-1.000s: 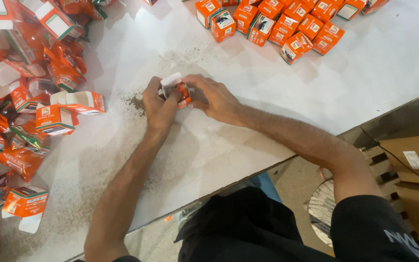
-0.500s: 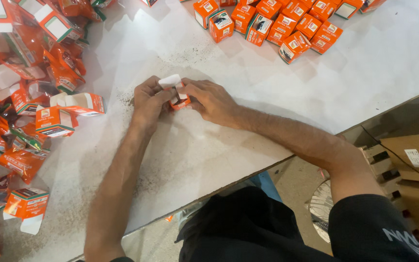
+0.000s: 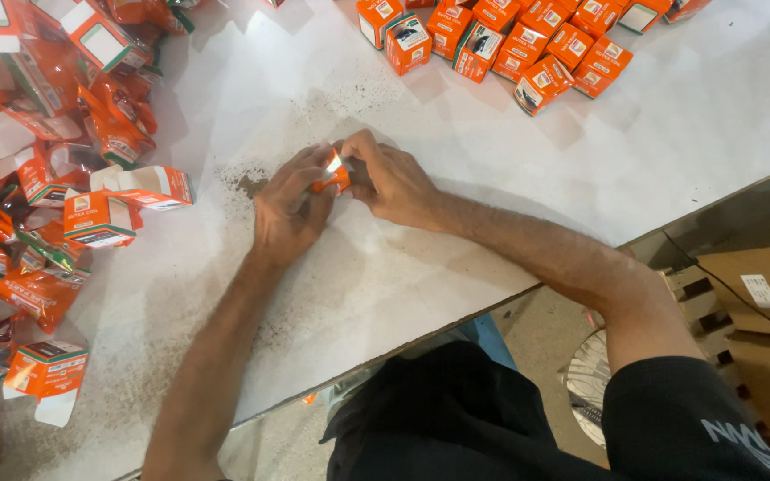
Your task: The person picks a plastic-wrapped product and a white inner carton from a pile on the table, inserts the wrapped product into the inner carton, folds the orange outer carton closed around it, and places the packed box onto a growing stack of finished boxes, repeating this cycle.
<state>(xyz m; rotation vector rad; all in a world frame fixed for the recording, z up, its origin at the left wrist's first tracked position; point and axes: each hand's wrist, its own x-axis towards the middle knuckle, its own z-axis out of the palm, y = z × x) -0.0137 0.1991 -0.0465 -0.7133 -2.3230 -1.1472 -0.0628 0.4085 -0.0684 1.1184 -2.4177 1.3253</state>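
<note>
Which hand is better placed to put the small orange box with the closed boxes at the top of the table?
Probably the right hand. Both hands hold the small orange box, but the closed boxes lie on the right hand's side; the left hand is nearer the pile of open cartons.

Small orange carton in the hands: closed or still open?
Open: a white flap sticks up from the small orange carton, pinched between left hand and right hand.

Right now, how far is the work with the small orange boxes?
Done, it seems: a group of closed orange boxes stands at the far side of the white table. In hand: the left hand and right hand together hold one small orange box with a flap open. Left: a pile of open boxes and foil packets lies at the left.
</note>
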